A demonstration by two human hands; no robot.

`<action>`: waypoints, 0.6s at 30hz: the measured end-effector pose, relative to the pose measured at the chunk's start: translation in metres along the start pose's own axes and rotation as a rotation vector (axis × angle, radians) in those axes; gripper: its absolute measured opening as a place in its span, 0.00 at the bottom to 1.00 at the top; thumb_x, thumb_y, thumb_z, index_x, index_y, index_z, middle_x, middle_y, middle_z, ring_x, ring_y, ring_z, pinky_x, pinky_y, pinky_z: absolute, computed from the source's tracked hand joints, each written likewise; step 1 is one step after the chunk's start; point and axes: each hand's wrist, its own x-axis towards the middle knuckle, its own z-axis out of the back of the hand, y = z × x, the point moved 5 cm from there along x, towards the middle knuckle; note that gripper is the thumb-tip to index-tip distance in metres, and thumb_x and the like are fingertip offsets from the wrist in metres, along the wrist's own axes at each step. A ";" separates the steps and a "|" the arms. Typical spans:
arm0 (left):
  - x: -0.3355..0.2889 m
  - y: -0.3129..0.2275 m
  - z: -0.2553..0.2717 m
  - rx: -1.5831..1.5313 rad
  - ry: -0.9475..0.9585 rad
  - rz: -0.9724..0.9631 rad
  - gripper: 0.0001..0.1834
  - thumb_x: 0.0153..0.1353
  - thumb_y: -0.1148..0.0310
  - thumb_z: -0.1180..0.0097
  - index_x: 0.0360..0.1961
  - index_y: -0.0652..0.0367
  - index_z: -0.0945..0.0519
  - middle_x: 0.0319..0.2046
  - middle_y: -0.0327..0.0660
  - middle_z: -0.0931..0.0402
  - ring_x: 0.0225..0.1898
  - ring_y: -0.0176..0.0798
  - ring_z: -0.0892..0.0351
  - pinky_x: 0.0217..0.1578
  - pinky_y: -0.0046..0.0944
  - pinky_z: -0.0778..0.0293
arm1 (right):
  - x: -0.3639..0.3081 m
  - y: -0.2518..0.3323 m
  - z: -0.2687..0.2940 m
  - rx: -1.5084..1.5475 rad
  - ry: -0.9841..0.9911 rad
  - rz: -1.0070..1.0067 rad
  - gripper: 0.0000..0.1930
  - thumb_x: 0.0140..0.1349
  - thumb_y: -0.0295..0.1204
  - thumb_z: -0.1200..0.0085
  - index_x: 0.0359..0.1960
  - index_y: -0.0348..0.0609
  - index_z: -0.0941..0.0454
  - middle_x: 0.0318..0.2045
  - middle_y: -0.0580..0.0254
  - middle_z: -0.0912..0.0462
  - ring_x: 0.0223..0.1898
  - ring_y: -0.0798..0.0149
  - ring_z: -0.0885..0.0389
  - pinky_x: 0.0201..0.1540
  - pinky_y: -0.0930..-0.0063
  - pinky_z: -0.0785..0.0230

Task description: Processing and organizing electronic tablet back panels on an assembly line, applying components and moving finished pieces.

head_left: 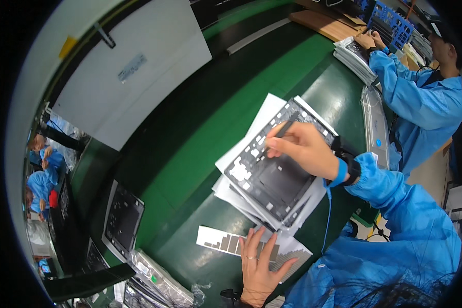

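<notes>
My right hand (308,151) is closed around slim black tweezers (286,127), their tip pointing down at a black laptop cover panel (285,179). Small white and silver pads dot the panel, with a larger white patch near its left corner. Underneath it lies an uneven stack of white sheets (231,192). Fingers spread, my left hand (259,269) rests on a white strip of grey adhesive pieces (215,238) and a sheet of small grey pieces (295,254). A blue wrist strap (339,174) with a cord circles my right wrist.
A co-worker in a blue smock (416,97) handles stacked panels (355,59) at the far right. Plastic-wrapped panels (376,123) lie beside them. Another dark panel (124,220) stands tilted at left, near a bagged part (161,277). A large white board (133,66) rises behind the green table (190,154).
</notes>
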 end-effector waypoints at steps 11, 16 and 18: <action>0.159 -0.038 -0.005 0.452 -0.044 0.007 0.35 0.67 0.61 0.33 0.66 0.77 0.29 0.72 0.62 0.40 0.67 0.68 0.33 0.64 0.57 0.28 | 0.039 -0.040 -0.005 -0.060 -0.032 -0.104 0.10 0.74 0.27 0.41 0.48 0.30 0.19 0.37 0.59 0.13 0.40 0.71 0.12 0.45 0.75 0.20; 0.168 -0.035 -0.009 0.538 -0.013 0.065 0.37 0.65 0.57 0.32 0.65 0.75 0.26 0.72 0.59 0.37 0.68 0.62 0.32 0.65 0.53 0.26 | 0.043 -0.040 -0.001 -0.067 -0.040 -0.157 0.10 0.74 0.26 0.41 0.48 0.29 0.19 0.37 0.59 0.13 0.40 0.70 0.12 0.44 0.76 0.19; 0.169 -0.036 -0.009 0.535 -0.020 0.057 0.37 0.64 0.58 0.31 0.66 0.75 0.27 0.72 0.59 0.37 0.67 0.61 0.32 0.65 0.53 0.26 | 0.043 -0.039 0.001 -0.079 -0.041 -0.164 0.10 0.74 0.25 0.40 0.48 0.28 0.19 0.37 0.59 0.13 0.40 0.70 0.12 0.44 0.76 0.19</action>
